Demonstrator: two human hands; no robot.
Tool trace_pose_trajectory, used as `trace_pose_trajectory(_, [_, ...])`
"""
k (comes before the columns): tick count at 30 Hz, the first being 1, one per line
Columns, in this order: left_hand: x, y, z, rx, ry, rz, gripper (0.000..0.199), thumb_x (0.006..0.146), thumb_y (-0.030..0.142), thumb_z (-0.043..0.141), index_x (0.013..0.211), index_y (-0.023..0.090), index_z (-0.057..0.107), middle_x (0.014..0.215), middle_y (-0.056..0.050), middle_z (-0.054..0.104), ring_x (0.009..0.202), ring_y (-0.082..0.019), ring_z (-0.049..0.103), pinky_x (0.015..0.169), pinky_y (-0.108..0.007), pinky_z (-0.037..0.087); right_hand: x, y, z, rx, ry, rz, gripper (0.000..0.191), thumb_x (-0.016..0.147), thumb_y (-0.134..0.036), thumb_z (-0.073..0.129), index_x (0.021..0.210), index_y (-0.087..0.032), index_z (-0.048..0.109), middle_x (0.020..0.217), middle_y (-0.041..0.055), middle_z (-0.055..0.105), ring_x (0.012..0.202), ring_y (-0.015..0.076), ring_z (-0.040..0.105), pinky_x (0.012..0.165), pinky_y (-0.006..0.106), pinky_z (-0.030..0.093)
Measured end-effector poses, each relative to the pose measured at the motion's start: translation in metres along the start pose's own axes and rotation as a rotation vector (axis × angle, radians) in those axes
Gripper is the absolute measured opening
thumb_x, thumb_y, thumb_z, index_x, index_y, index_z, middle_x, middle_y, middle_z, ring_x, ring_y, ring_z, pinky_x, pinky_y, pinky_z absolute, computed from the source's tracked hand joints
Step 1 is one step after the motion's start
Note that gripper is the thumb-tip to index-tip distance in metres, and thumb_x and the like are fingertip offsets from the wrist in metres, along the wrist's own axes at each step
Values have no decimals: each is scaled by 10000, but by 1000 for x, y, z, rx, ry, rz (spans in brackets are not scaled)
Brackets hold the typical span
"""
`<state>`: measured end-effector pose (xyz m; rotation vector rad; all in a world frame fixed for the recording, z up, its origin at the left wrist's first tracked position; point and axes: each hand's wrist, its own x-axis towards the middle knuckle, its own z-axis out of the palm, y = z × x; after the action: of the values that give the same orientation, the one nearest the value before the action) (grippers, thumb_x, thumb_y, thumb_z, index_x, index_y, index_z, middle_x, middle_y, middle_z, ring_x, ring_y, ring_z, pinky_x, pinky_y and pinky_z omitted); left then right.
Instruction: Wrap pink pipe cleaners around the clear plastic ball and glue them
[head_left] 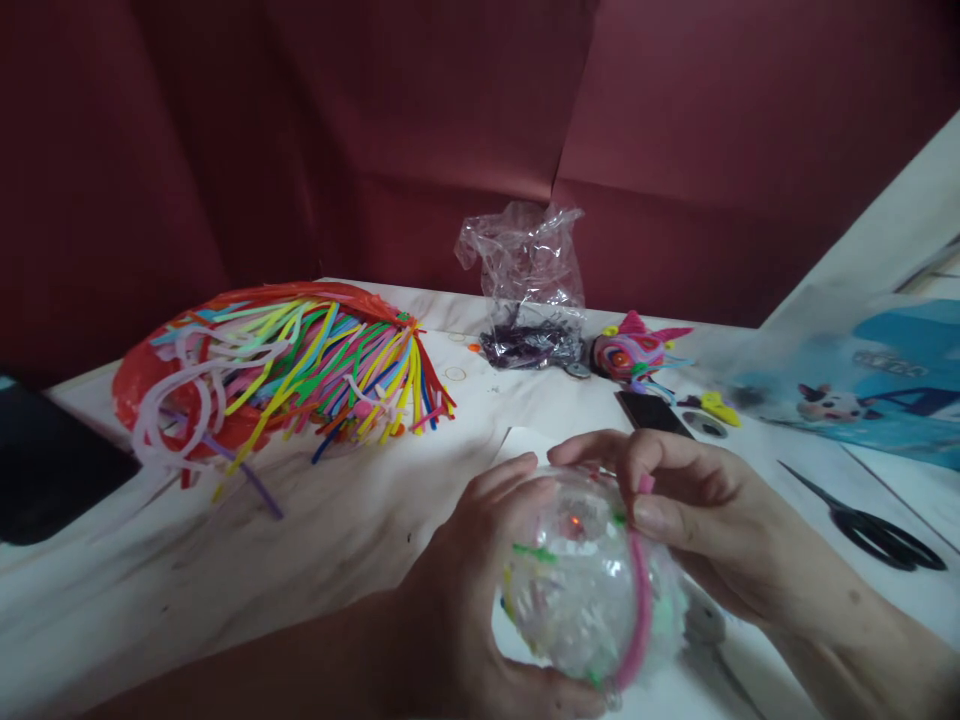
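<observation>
A clear, round plastic ball [574, 590] with green, yellow and red marks sits between my hands, low in the middle of the view. My left hand [480, 570] is wrapped round its left side, thumb underneath and fingers over the top. Down the ball's right side runs a pink pipe cleaner [640, 610]. Thumb and forefinger of my right hand [690, 500] pinch its upper end against the ball. Part of the ball's left side is hidden behind my left fingers.
A bundle of coloured pipe cleaners [337, 360] lies at the left on red plastic. Behind stand a clear plastic bag [532, 290] and a pink pipe-cleaner figure [637, 350]. Black scissors [874, 530] and a blue printed bag [885, 380] are at the right; a dark object [56, 470] is far left.
</observation>
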<state>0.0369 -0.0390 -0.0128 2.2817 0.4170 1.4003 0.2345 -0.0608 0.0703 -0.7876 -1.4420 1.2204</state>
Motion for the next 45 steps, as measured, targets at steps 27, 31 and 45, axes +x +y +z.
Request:
trace_pose_trajectory(27, [11, 16, 1, -459, 130, -280, 802, 631, 311, 784, 1328, 287, 388, 1296, -97, 546, 1120, -325, 591, 935, -452, 499, -20, -6, 20, -414, 69, -174, 181, 878, -406, 771, 779, -283, 684, 1320, 15, 561, 1228, 291, 505, 1008, 355, 477])
trace_pose_trajectory(31, [9, 15, -2, -421, 86, -307, 779, 670, 344, 780, 1335, 285, 379, 1317, -99, 524, 1133, -318, 577, 955, -454, 473, -16, -8, 16, -356, 37, -178, 184, 857, -388, 798, 754, -267, 706, 1251, 28, 616, 1191, 257, 545, 928, 250, 511])
trace_pose_trajectory(45, [16, 33, -13, -526, -3, -653, 679, 676, 343, 752, 1250, 235, 405, 1141, -83, 634, 1006, -284, 616, 876, -443, 489, -19, -1, 21, -418, 62, -126, 191, 900, -357, 745, 753, -251, 687, 1227, 21, 609, 1154, 245, 561, 942, 287, 497])
